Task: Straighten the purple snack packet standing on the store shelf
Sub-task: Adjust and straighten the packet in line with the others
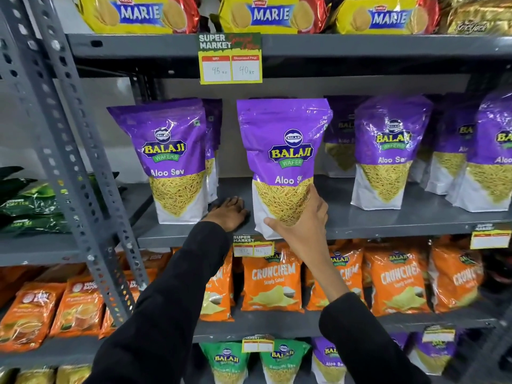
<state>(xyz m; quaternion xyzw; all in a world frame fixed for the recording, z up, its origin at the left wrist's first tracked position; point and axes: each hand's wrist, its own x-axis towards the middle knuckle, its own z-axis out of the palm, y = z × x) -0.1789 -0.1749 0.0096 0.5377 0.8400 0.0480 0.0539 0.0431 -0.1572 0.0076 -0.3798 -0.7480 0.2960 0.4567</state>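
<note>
A purple Balaji Aloo Sev packet (pixel 282 151) stands upright at the front edge of the grey metal shelf (pixel 360 220), in the middle of the view. My right hand (pixel 300 217) grips its lower right corner, thumb across the front and fingers round the side. My left hand (pixel 228 212) lies palm down on the bare shelf just left of the packet, fingers spread, between it and another purple packet (pixel 171 162). Both arms wear black sleeves.
More purple packets (pixel 388 151) stand to the right and behind. Yellow Marie biscuit packs (pixel 271 15) fill the shelf above, orange Crunchem bags (pixel 273 281) the one below. A slotted grey upright (pixel 69 162) runs down the left. Price tags (pixel 230 59) hang on the shelf edges.
</note>
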